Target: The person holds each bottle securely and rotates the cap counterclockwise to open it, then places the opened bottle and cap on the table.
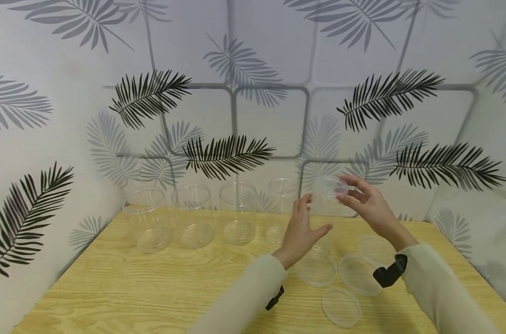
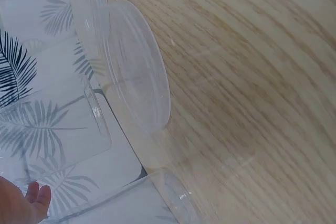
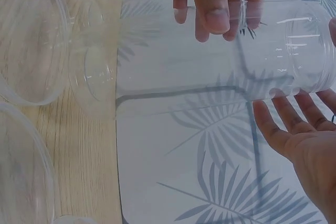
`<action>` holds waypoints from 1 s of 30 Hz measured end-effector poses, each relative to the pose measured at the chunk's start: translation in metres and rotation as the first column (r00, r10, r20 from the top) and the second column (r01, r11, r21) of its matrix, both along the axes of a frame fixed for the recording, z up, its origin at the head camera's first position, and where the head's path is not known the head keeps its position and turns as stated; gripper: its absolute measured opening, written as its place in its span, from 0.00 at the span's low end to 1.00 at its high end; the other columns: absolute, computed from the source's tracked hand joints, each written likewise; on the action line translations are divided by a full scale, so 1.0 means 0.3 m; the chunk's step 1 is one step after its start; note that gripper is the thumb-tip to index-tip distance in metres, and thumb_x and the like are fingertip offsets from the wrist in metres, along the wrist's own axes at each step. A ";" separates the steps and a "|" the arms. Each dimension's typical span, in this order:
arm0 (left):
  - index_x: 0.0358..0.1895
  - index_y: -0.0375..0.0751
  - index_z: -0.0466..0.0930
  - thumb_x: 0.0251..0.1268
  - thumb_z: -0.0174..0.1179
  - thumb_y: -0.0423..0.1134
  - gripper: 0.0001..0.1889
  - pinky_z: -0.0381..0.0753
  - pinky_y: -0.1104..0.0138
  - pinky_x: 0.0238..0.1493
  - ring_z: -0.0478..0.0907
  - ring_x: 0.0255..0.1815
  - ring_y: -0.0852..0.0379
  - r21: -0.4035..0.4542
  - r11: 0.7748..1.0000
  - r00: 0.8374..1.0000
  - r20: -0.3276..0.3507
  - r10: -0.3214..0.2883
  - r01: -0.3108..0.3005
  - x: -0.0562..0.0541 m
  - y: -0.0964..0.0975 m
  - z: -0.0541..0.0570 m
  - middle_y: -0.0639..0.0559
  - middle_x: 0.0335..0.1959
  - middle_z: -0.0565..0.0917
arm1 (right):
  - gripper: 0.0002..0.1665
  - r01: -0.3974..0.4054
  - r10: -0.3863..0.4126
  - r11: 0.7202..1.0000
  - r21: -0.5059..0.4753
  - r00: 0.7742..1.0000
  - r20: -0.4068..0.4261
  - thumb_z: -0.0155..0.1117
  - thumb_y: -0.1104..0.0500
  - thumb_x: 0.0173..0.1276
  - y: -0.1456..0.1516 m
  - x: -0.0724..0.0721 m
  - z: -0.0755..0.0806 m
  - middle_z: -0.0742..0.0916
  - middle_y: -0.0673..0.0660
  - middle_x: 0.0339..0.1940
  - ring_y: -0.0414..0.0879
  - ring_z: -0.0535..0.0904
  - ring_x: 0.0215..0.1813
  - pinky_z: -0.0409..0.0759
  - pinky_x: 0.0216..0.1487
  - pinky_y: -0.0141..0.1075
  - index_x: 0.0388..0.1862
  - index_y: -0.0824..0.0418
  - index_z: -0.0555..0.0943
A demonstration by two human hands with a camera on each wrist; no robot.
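A tall clear plastic cup (image 3: 178, 61) stands between the two hands; whether its base touches the table I cannot tell. My right hand (image 1: 370, 208) grips it near the top, thumb and fingers at the rim. The left hand (image 1: 299, 232) is beside the cup's left side, thumb apart from the fingers. In the right wrist view the left hand's fingers (image 3: 210, 9) lie straight along the cup's middle, and the right hand (image 3: 304, 145) is below its rim. Whether a lid covers the cup is unclear. The left wrist view shows part of the left hand (image 2: 21, 203) in the lower corner.
Clear cups (image 1: 238, 213) stand in a row along the table's back, left of the hands. Several flat clear lids (image 1: 341, 307) lie on the wooden table (image 1: 152, 297) around the forearms. A leaf-patterned wall (image 1: 269, 130) rises directly behind.
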State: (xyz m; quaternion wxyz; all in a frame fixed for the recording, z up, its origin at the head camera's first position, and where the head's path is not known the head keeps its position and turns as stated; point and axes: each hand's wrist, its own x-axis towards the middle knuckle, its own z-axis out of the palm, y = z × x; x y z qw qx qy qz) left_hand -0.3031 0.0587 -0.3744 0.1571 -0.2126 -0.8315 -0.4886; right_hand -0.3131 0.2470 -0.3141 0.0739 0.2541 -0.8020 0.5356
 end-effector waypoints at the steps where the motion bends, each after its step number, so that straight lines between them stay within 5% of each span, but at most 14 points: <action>1: 0.69 0.47 0.48 0.55 0.64 0.48 0.42 0.73 0.65 0.57 0.66 0.61 0.54 -0.005 1.000 1.000 0.000 -0.008 0.008 0.005 -0.007 0.003 0.51 0.63 0.62 | 0.34 -0.008 0.008 1.000 -0.004 1.000 -0.004 0.54 0.58 0.69 -0.003 0.005 0.002 0.61 0.59 0.69 0.29 0.74 0.52 0.77 0.47 0.24 0.70 0.59 0.56; 15: 0.69 0.43 0.47 0.51 0.67 0.46 0.45 0.73 0.59 0.58 0.68 0.61 0.48 -0.014 0.992 0.991 -0.040 -0.129 0.128 0.052 -0.146 0.013 0.47 0.62 0.65 | 0.31 -0.070 0.069 0.997 -0.021 0.997 -0.024 0.57 0.60 0.67 -0.104 0.062 0.007 0.65 0.57 0.66 0.32 0.72 0.57 0.76 0.50 0.25 0.67 0.60 0.61; 30: 0.70 0.43 0.46 0.49 0.68 0.47 0.48 0.72 0.55 0.59 0.68 0.63 0.47 0.014 0.981 0.969 0.155 -0.192 0.192 0.100 -0.318 -0.004 0.44 0.64 0.65 | 0.30 -0.159 0.163 0.979 -0.128 0.986 0.020 0.60 0.63 0.63 -0.263 0.099 -0.040 0.70 0.61 0.59 0.40 0.74 0.55 0.79 0.48 0.31 0.63 0.63 0.63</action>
